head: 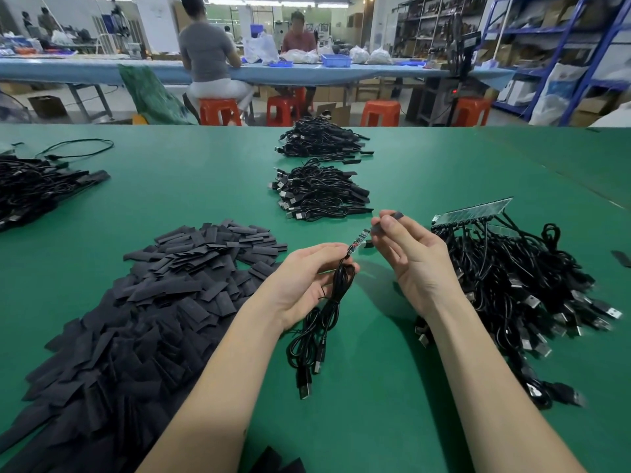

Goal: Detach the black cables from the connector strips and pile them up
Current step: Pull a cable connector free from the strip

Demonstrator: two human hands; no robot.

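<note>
My left hand [307, 281] grips a coiled black cable [319, 322] near its small circuit-board end [358, 238], which points up and to the right; the USB plugs hang below the hand. My right hand [409, 257] pinches a short black sleeve piece [382, 227] just right of the board tip. A connector strip [474, 211] with many black cables [519, 285] attached lies at the right. Two piles of cables [319, 192] [322, 138] lie beyond my hands.
A big heap of flat black sleeve pieces [146, 302] covers the green table [392, 387] at the left. Another cable pile [37, 186] lies at the far left. People sit at a blue bench [102, 71] behind, with orange stools [380, 112].
</note>
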